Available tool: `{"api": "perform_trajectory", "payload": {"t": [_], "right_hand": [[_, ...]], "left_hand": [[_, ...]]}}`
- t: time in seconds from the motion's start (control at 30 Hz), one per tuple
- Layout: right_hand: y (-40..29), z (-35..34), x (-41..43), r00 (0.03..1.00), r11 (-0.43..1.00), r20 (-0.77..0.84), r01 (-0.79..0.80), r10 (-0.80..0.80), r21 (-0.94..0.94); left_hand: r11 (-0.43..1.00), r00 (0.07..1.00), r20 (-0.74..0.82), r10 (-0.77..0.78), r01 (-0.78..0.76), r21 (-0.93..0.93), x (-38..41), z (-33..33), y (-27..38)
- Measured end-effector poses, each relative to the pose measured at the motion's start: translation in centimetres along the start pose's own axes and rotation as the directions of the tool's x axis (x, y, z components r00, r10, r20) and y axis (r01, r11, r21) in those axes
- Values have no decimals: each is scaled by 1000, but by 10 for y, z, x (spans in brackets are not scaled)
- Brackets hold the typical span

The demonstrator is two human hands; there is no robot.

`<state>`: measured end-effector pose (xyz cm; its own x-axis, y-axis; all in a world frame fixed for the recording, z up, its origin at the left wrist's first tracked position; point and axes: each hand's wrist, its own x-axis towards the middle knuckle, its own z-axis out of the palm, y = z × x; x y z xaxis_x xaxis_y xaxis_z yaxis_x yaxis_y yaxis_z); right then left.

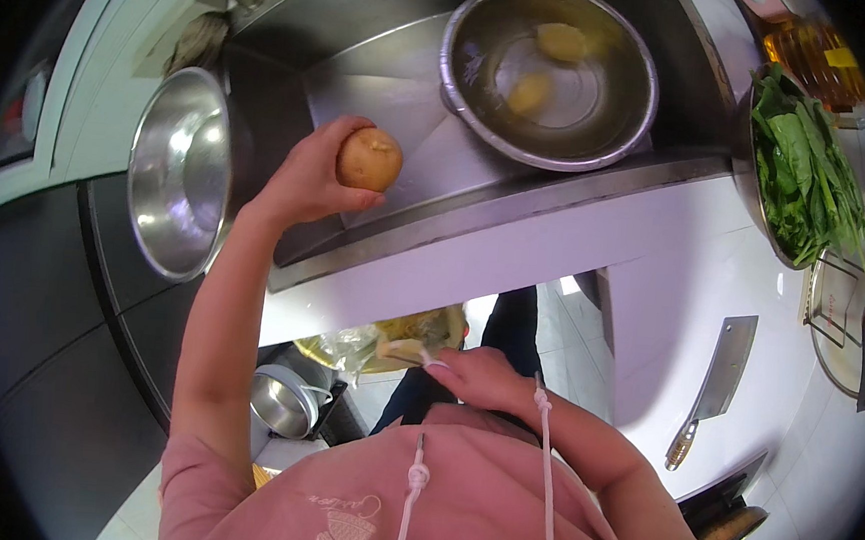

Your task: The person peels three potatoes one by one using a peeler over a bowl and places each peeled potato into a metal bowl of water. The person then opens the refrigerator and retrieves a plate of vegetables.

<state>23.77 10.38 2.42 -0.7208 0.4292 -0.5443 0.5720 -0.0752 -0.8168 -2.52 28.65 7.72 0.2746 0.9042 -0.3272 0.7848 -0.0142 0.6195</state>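
My left hand (312, 167) grips a round, tan potato (372, 160) above the stainless steel sink (405, 129). Lower down, close to my body, my right hand (485, 377) is closed around a pale tool, seemingly a peeler (403, 351), blurred at its head. Beneath it is a waste bin (307, 348) with a yellow rim, holding clear plastic and yellowish scraps. A metal basin (542, 156) at the sink's right side contains water and two yellowish, peeled-looking potatoes (561, 43), (529, 92).
An empty-looking steel bowl (179, 177) stands left of the sink. On the white counter (649, 285) at right lie a cleaver (718, 380) and a glass lid (840, 359). Leafy greens (804, 168) fill a bowl beside an oil bottle (823, 60). A steel pot (280, 402) sits below.
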Motion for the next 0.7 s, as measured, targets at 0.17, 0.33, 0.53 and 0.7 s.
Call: {"api": "perform_trajectory", "payload": {"t": [0.17,0.33,0.53,0.7], "right_hand": [[18,25,-14,980,999,-196,40,-37,8],[8,41,-5,982,931,-140,-72,129,358],[3,59,15,886,604,279,-458,370,652],[-10,66,16,913,683,136,-380,384,624]], "left_hand": [[566,998,54,34,25,-824,-105,-11,35],[158,971,235,-35,238,-958,-219,58,32],[94,835,233,-498,319,-943,-278,134,23],[524,845,41,-533,367,-769,-266,147,-4]]}}
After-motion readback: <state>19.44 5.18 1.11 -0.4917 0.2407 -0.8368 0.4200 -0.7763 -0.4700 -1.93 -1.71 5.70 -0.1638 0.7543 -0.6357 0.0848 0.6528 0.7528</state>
